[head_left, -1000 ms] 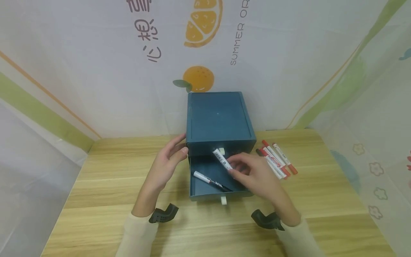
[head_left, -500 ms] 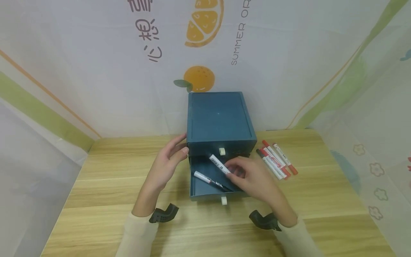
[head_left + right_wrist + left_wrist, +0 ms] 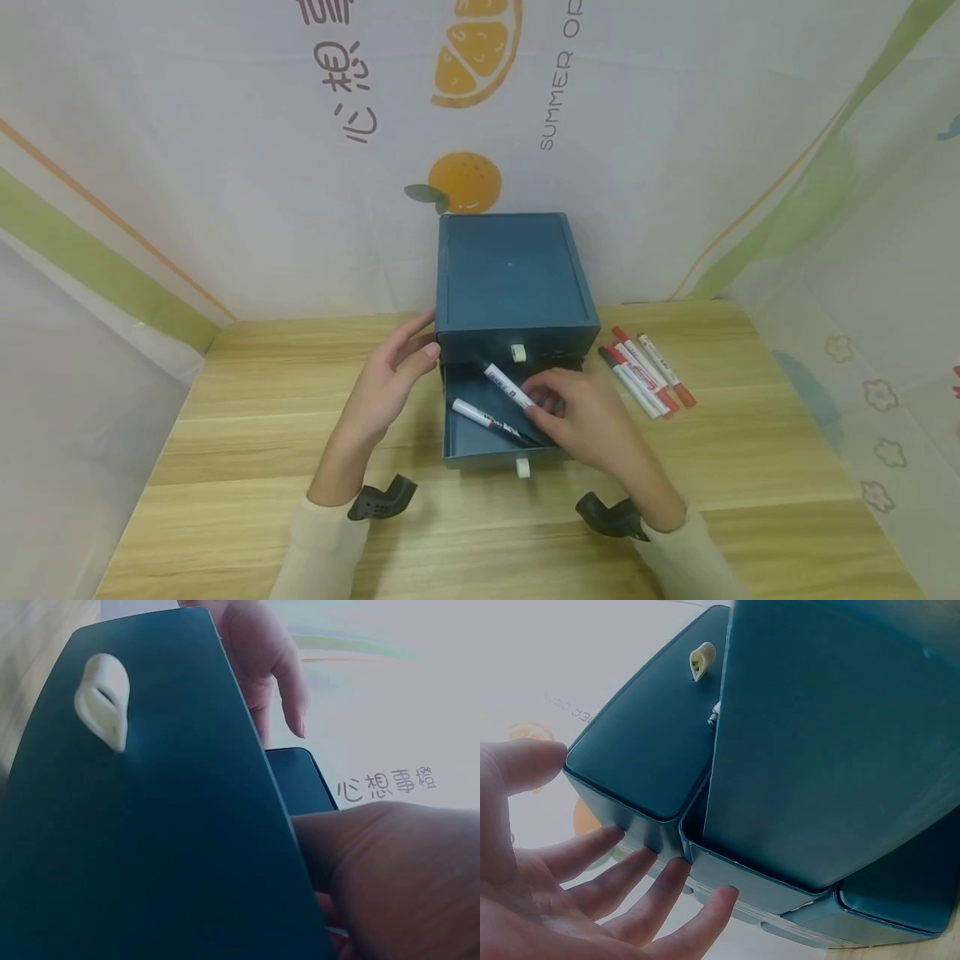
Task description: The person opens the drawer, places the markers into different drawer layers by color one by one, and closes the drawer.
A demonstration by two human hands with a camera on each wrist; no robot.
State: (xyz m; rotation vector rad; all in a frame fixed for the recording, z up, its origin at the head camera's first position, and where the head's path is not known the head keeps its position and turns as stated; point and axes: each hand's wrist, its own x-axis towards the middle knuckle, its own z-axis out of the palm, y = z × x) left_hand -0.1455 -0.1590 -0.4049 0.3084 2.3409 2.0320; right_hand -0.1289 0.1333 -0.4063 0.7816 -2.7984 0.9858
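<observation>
Behind the wooden table (image 3: 240, 483) hangs a printed curtain (image 3: 660, 167); the blue cabinet (image 3: 513, 271) sits near it, wood stretching out on either side. One pulled-out drawer (image 3: 480, 461) faces the person, its low rim bounding the space, a closed drawer overhanging its back. Of two hands, the left hand (image 3: 382, 387), fingers extended and spread, touches the cabinet's side; the right hand (image 3: 588, 417) pinches one white marker (image 3: 504, 383) over the open drawer. One black-and-white marker (image 3: 487, 419) lies inside; at least four overlapping markers (image 3: 647, 371) lie right of the cabinet.
</observation>
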